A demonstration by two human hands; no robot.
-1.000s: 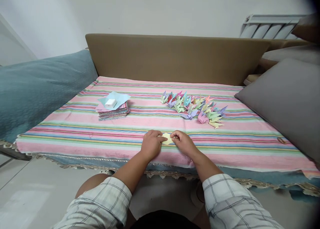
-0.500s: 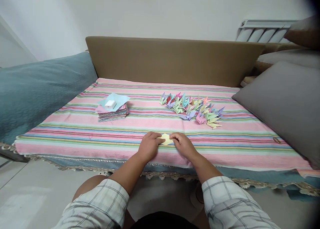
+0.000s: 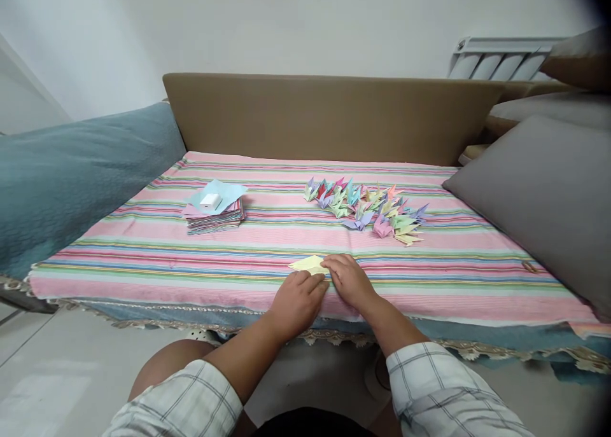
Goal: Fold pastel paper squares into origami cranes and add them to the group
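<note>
A pale yellow folded paper (image 3: 309, 263) lies flat on the striped cloth in front of me, a long pointed shape with its tip toward the left. My right hand (image 3: 351, 281) pinches its right end between thumb and fingers. On the near side rests my left hand (image 3: 298, 300), back upward, its fingers laid out along the paper's near edge. The left thumb is hidden under that hand. Farther off to the right sits a cluster of folded paper cranes (image 3: 363, 208) in many colours.
At the left stands a stack of coloured paper sheets (image 3: 217, 222) with a small white box (image 3: 210, 201) on top. A grey cushion (image 3: 534, 201) fills the right side, and a blue bolster (image 3: 90, 163) the left. A brown backrest (image 3: 329, 116) rises behind the striped cloth (image 3: 157, 284).
My left hand has let go of the paper's left end and come nearer to me, onto its near edge. The left point now shows. My right hand stays at the right end.
</note>
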